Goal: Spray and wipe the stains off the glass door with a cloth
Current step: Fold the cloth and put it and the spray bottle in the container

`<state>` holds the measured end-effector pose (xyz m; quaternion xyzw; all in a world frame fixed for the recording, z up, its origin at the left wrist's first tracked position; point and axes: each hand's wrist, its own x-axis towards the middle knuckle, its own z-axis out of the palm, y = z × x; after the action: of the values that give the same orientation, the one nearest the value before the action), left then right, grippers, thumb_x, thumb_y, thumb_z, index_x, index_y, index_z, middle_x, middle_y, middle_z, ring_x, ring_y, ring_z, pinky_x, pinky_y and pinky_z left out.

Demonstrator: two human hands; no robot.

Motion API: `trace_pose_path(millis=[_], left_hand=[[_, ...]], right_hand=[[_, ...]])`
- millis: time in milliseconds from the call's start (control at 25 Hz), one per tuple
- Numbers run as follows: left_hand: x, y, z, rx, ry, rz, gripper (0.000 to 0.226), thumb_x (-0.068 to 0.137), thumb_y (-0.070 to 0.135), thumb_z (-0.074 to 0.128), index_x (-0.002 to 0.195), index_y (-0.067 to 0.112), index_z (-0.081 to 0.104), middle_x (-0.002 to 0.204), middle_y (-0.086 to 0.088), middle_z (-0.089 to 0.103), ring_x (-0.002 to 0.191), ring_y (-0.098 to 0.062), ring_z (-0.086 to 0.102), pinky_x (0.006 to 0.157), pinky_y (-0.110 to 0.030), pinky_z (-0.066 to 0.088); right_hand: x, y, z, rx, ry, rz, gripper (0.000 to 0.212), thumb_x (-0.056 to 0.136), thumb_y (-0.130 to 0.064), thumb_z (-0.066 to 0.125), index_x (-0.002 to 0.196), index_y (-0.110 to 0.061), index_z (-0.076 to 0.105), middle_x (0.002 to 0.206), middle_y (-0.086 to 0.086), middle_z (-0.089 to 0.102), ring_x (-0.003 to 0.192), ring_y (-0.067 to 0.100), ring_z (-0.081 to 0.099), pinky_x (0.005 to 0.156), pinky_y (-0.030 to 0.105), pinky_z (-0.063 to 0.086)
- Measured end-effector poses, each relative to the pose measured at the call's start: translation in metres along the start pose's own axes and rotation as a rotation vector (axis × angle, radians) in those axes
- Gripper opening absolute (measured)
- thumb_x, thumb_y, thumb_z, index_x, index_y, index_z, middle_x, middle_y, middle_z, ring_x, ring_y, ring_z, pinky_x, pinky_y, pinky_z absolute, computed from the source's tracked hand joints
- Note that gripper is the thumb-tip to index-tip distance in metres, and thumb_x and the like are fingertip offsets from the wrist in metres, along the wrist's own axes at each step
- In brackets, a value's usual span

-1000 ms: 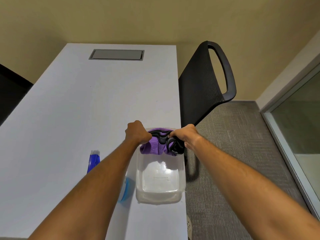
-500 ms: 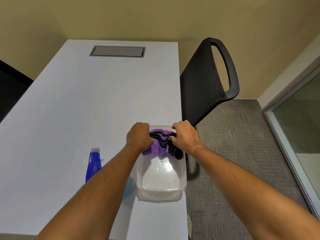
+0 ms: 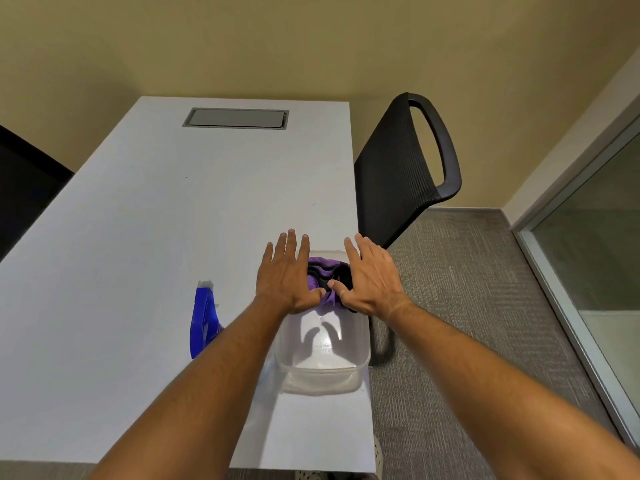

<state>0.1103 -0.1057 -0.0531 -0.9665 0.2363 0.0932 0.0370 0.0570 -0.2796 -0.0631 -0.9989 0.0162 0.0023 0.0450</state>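
1. A small room with tan walls and grey carpet holds a long white table [image 3: 138, 254]; a grey hatch [image 3: 236, 118] is set into its far end.
2. A black mesh chair [image 3: 398, 168] stands at the table's right edge, and a glass door [image 3: 595, 244] with a pale frame runs along the right side of the room.
3. A clear plastic tub [image 3: 323, 355] sits on the table near its right edge. There is faint embossed writing on its bottom, too small to read.
4. A purple and black cloth [image 3: 327, 271] lies bunched in the far end of the tub.
5. The left hand [image 3: 287, 275] is spread flat with its fingers straight, palm down over the tub's far left rim, thumb touching the cloth.
6. The right hand [image 3: 372, 278] is likewise spread flat over the tub's far right side, thumb at the cloth; neither hand grips anything.
7. A blue spray bottle [image 3: 202, 320] lies on the table left of the tub, partly hidden by the left forearm; no label is readable.
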Motion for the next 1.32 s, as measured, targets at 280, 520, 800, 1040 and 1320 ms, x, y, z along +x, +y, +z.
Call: trace_pose_path(millis=[280, 520, 800, 1040, 1320], left_hand=[[-0.029, 0.009, 0.000, -0.051, 0.045, 0.042, 0.107, 0.082, 0.077, 0.040, 0.156, 0.017, -0.008, 0.164, -0.015, -0.011, 0.152, -0.033, -0.008, 0.122, -0.048, -0.002], [-0.066, 0.017, -0.001, -0.079, 0.077, 0.041, 0.106, 0.084, 0.073, 0.045, 0.155, 0.017, -0.010, 0.164, -0.015, -0.011, 0.152, -0.032, -0.009, 0.123, -0.046, -0.001], [-0.135, 0.033, 0.003, -0.138, 0.108, 0.037, 0.104, 0.087, 0.065, 0.050, 0.155, 0.018, -0.013, 0.164, -0.010, -0.014, 0.152, -0.028, -0.009, 0.124, -0.041, -0.001], [-0.215, 0.036, 0.007, -0.157, 0.127, -0.021, 0.098, 0.087, 0.061, 0.055, 0.157, 0.020, -0.001, 0.166, -0.006, -0.003, 0.153, -0.026, 0.002, 0.122, -0.042, 0.010], [-0.280, -0.016, 0.025, -0.257, 0.114, -0.119, 0.083, 0.087, 0.061, 0.054, 0.154, 0.027, 0.019, 0.164, 0.003, 0.018, 0.149, -0.021, 0.024, 0.120, -0.040, 0.023]], right_hand=[[-0.033, -0.007, -0.003, 0.024, 0.030, 0.058, 0.093, 0.086, -0.069, 0.038, 0.155, -0.012, 0.013, 0.161, 0.016, 0.012, 0.148, 0.029, 0.012, 0.119, 0.046, 0.014], [-0.067, -0.015, -0.014, 0.047, 0.052, 0.050, 0.093, 0.088, -0.069, 0.039, 0.155, -0.012, 0.011, 0.162, 0.015, 0.011, 0.149, 0.029, 0.010, 0.119, 0.045, 0.010], [-0.123, -0.027, -0.020, 0.059, 0.099, -0.017, 0.092, 0.085, -0.069, 0.035, 0.154, -0.012, 0.014, 0.161, 0.015, 0.016, 0.148, 0.030, 0.015, 0.118, 0.047, 0.013], [-0.170, -0.063, -0.019, 0.089, 0.077, -0.069, 0.094, 0.083, -0.069, 0.029, 0.155, -0.011, 0.011, 0.162, 0.014, 0.013, 0.148, 0.030, 0.012, 0.119, 0.047, 0.014], [-0.189, -0.124, -0.014, 0.180, 0.011, -0.110, 0.093, 0.084, -0.071, 0.029, 0.156, -0.015, 0.005, 0.163, 0.011, 0.004, 0.150, 0.030, 0.004, 0.119, 0.045, 0.006]])
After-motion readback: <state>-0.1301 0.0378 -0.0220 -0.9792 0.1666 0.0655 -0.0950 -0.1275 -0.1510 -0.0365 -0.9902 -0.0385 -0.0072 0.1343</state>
